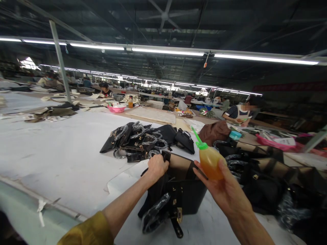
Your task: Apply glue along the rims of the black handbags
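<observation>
A black handbag [187, 195] with plastic-wrapped handles stands open on the white table [63, 160] in front of me. My left hand [156, 167] is closed on the bag's top edge at its left side. My right hand [224, 190] holds a squeeze bottle [209, 162] of amber liquid with a green cap and long green nozzle, just above the bag's right edge. The nozzle points up and to the left.
A heap of black handbags [143, 139] lies further back on the table, and more dark bags [268, 177] pile up at the right. A brown bag [216, 132] sits behind the bottle. Other people [240, 112] work at distant tables with trays and a pink basin [117, 109].
</observation>
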### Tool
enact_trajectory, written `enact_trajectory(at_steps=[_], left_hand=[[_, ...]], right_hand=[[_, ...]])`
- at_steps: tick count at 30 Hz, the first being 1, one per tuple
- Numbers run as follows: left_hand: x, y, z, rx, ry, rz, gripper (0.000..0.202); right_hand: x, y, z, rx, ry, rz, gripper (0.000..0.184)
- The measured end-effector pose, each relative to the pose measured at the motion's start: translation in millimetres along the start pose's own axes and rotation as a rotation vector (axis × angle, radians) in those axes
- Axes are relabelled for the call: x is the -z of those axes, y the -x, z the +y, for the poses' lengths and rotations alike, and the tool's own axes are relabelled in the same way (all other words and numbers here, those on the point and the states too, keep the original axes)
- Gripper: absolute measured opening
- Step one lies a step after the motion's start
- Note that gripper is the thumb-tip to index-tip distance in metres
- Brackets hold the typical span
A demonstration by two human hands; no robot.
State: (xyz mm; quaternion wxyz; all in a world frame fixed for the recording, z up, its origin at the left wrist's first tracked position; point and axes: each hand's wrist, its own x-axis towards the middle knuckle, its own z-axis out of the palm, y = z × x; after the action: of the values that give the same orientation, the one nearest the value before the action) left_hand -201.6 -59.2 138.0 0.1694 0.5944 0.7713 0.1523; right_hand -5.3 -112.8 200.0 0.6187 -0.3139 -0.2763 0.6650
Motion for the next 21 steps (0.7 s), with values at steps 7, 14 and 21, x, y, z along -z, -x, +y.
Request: enact_trajectory(at_steps=[7,14,21], left_hand=[[10.2,-9,-19,-0.083,0.157,-0.074,0.030],[38.7,-17,-25,-0.082,0.395,-0.179,0.026],[46.6,-24,-17,-0.132,0.507,-0.305,0.023]], right_hand=[[0,2,-2,0.010,-0.012,0.021,0.037],[-11,11,-8,0.015,-0.013,0.028,0.042],[-17,23,-2,-0.010,-0.013,0.044,0.041]])
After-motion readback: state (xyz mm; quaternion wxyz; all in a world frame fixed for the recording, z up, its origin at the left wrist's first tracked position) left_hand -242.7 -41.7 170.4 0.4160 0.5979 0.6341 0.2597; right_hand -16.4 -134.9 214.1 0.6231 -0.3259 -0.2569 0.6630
